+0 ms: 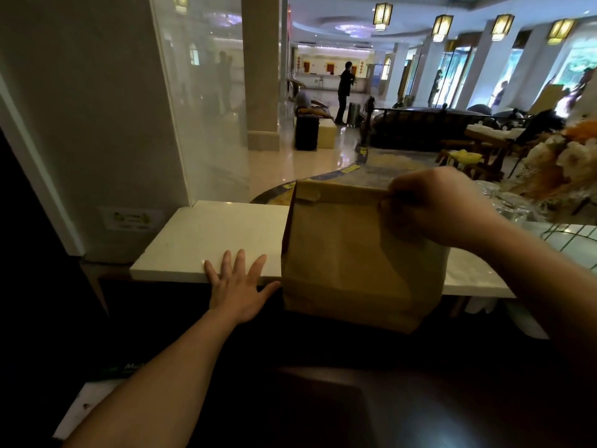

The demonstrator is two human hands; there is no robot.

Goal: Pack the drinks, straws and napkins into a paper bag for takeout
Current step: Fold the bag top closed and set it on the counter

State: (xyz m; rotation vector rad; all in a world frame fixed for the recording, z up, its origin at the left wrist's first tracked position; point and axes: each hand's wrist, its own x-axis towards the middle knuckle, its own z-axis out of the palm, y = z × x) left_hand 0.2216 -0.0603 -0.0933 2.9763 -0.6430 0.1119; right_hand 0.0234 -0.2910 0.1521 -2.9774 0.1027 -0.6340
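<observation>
- Nearest the camera: dark, glossy brown counter surface point(323, 399), spread across the bottom of the view.
- Left hand point(239, 286): flat, palm down, fingers spread apart, gripping nothing; fingertips resting on the near edge of the white stone ledge point(213, 240), thumb close beside the bag's lower left corner.
- Plain brown paper bag point(352, 253): upright, on the near edge of the white stone ledge, right of centre, top folded over and closed.
- Contents of the bag: hidden, cannot tell.
- Right hand point(433, 205): fingers pinched together on the folded top edge of the bag at its right end, forearm reaching in from the right.
- Far right: pale and orange flower arrangement point(562, 160), blurred, beyond the right hand.
- Far left: frosted glass panel point(206, 108) standing beside a pale wall.
- Far distance: hotel lobby with hanging lanterns point(442, 27); a dark-clothed person point(345, 92) standing near a reception desk.
</observation>
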